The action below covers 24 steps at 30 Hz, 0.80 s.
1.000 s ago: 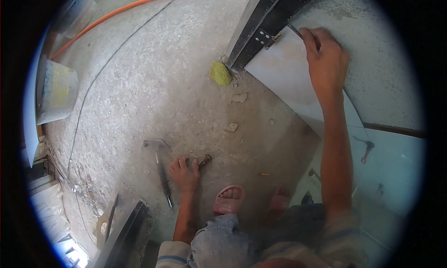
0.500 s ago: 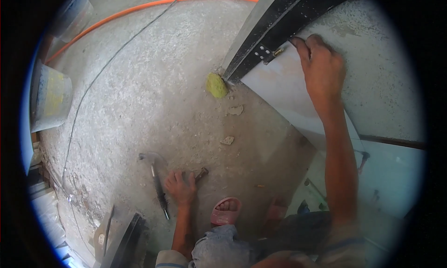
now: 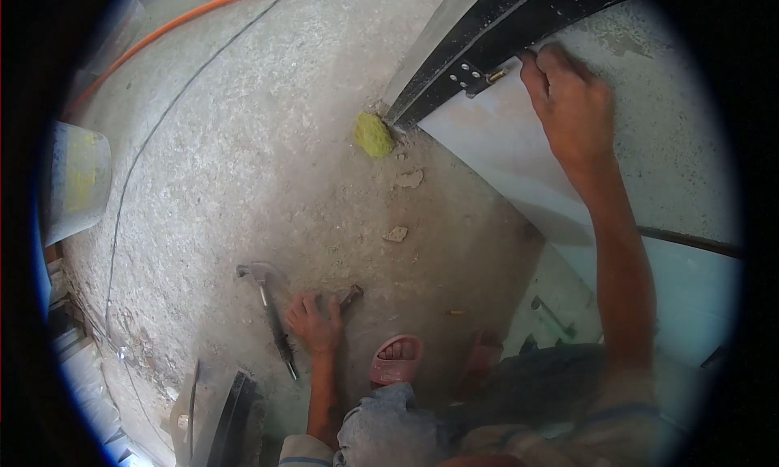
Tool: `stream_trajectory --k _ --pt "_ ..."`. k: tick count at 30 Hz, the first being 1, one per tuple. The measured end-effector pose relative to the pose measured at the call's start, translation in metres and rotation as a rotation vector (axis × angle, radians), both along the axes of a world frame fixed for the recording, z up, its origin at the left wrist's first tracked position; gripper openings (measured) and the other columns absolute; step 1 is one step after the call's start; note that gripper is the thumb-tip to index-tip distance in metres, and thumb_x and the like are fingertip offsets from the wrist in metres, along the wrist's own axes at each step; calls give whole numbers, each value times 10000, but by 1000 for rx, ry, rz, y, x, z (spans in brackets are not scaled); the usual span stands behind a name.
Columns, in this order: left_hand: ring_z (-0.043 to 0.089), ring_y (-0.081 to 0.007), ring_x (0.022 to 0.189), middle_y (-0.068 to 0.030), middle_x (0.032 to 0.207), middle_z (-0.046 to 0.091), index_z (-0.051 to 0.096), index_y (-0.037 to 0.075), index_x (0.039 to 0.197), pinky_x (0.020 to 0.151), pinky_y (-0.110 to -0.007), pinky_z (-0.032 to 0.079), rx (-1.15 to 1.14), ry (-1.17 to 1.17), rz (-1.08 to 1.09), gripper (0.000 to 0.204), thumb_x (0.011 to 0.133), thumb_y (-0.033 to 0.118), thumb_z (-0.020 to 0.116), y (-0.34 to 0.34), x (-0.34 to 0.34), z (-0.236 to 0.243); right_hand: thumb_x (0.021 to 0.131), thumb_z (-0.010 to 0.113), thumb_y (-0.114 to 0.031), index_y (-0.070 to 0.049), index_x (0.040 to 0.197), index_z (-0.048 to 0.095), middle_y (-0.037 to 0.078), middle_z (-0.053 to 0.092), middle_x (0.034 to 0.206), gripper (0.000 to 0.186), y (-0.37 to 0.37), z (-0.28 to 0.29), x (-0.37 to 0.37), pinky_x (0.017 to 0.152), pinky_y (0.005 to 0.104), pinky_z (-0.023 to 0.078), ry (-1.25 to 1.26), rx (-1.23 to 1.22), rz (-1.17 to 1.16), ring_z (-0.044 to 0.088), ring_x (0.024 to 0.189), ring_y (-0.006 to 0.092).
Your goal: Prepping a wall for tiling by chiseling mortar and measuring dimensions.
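Observation:
My left hand point(image 3: 315, 324) rests on the concrete floor with its fingers apart. Close by its thumb lies a short dark tool with a rounded end point(image 3: 352, 294); its lower part is hidden by the hand. A claw hammer point(image 3: 274, 319) lies just left of that hand. At the upper right, my right hand point(image 3: 571, 110) has its fingers closed at the upper edge of a thin white panel point(image 3: 495, 134). Its fingertips are partly hidden against a black metal frame point(image 3: 487, 41). Beside them a plate with screws and a brass-coloured pin point(image 3: 479, 78) sits on the frame.
A yellow-green lump point(image 3: 374, 135) touches the frame's lower end. Stone chips point(image 3: 395, 234) lie on the floor. A bucket point(image 3: 79, 179) stands at the left, near a dark cable point(image 3: 168, 110) and an orange hose point(image 3: 211, 7). My foot in a pink sandal point(image 3: 397, 358) is near my left hand.
The view has shifted slightly. My right hand has moved a little up and to the right along the frame; my left hand stays beside the dark tool and hammer.

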<state>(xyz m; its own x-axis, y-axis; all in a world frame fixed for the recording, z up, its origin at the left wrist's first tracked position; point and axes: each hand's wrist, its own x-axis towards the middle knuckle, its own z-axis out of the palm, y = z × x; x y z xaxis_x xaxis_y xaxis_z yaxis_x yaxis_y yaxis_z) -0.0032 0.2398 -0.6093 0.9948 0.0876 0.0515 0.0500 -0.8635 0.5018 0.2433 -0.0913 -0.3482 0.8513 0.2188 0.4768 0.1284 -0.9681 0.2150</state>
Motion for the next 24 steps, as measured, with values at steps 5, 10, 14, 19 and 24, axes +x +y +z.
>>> stream_trajectory --k 5,10,14,19,24 --pt "495 -344 962 -133 1039 550 586 78 971 856 -452 365 12 12 -15 326 747 278 713 4 -3 -4 821 641 -163 -45 858 615 163 660 777 127 2 1 1 607 436 535 41 27 4 650 683 360" --pt "495 -346 950 -131 1042 549 584 75 971 844 -456 367 16 7 -13 331 749 289 706 6 -1 3 824 641 -164 -38 864 621 182 651 781 134 4 8 1 626 448 524 71 89 12 641 702 377" --pt "491 -347 989 -142 1035 547 578 62 984 876 -452 357 5 21 -12 339 772 299 695 4 -4 -2 843 629 -178 -27 858 617 193 645 805 153 2 15 1 651 443 517 95 178 -44 634 738 386" --pt "487 -355 1001 -159 1045 545 579 61 982 882 -456 355 51 -32 -16 336 780 309 683 7 -7 -6 869 603 -151 -63 967 637 177 649 875 137 6 1 -27 656 420 515 -14 517 -190 645 781 353" --pt "479 -386 986 -193 1075 540 570 32 984 868 -486 363 50 -83 -26 401 739 320 701 8 -10 -14 867 603 -114 -134 1279 513 131 620 790 422 16 -41 -65 612 407 502 -33 577 -93 624 685 307"
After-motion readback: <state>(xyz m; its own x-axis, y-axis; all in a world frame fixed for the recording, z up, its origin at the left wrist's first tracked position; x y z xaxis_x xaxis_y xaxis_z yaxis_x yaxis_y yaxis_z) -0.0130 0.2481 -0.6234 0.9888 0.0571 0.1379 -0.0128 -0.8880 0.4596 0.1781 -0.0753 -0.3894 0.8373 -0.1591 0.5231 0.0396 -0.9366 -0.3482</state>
